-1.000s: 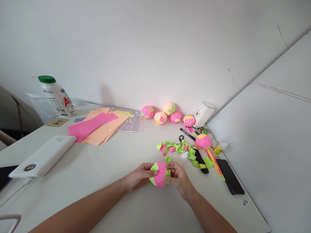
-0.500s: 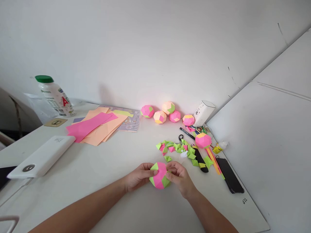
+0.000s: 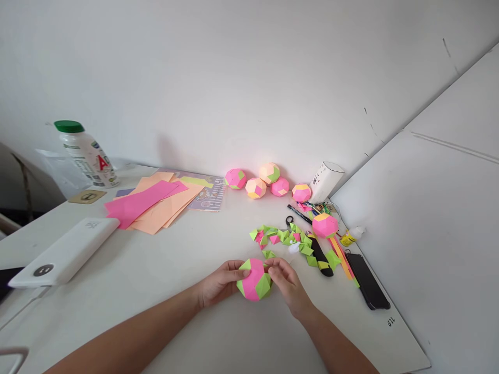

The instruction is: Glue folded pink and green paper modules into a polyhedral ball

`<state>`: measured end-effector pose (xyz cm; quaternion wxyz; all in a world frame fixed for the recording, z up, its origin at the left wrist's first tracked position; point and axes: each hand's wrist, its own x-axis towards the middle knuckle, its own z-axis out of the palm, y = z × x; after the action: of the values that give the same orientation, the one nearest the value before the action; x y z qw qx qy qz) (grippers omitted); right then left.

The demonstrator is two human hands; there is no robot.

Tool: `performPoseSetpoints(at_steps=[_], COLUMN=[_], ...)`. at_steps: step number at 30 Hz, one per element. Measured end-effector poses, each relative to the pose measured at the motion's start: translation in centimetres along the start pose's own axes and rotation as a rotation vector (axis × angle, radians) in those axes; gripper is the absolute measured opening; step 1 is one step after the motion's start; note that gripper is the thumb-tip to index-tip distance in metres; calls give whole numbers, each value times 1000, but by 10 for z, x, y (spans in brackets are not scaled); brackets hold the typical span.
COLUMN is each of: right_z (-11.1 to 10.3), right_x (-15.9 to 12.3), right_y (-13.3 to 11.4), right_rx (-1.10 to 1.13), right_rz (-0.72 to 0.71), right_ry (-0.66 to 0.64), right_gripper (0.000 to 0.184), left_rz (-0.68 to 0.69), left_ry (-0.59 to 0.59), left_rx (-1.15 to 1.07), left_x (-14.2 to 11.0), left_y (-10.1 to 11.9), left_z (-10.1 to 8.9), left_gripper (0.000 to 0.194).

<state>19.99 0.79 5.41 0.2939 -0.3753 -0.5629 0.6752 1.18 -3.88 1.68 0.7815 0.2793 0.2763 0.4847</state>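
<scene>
A pink and green folded paper ball (image 3: pixel 254 280) rests low over the white table (image 3: pixel 163 270), gripped from both sides. My left hand (image 3: pixel 219 283) is closed round its left side with the thumb on top. My right hand (image 3: pixel 288 285) pinches its upper right edge with fingertips. Just behind the ball lies a heap of small green and pink folded paper pieces (image 3: pixel 283 238).
Finished paper balls (image 3: pixel 268 182) sit by the wall, one more (image 3: pixel 325 225) near pens and a black phone (image 3: pixel 367 280). Pink and orange sheets (image 3: pixel 156 202), a white power bank (image 3: pixel 64 252) and a green-capped bottle (image 3: pixel 86 154) lie left. A white box (image 3: pixel 326 182) stands at the corner.
The paper ball has been turned in my hands, so a green face now shows at the lower right. Both hands stay in the same place.
</scene>
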Motion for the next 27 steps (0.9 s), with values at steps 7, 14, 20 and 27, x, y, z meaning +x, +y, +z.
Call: performPoseSetpoints(at_steps=[7,14,20,27], right_z=[-5,-10,-10,-9], right_x=[5,10,11,10], right_y=[6,6,6,4], right_rx=[136,443,502,558], right_rz=[140,234,243,151], right_ry=[-124,-115,-59,-16], right_gripper=[23,21,20,17], left_rz=[5,15,28,37], left_ry=[4,-13,59,63], left_rx=[-29,-101,-109,-109], left_x=[-1,2,5,7], left_y=[3,4,1,-1], left_z=[5,10,8,3], left_gripper=[24,34,23,35])
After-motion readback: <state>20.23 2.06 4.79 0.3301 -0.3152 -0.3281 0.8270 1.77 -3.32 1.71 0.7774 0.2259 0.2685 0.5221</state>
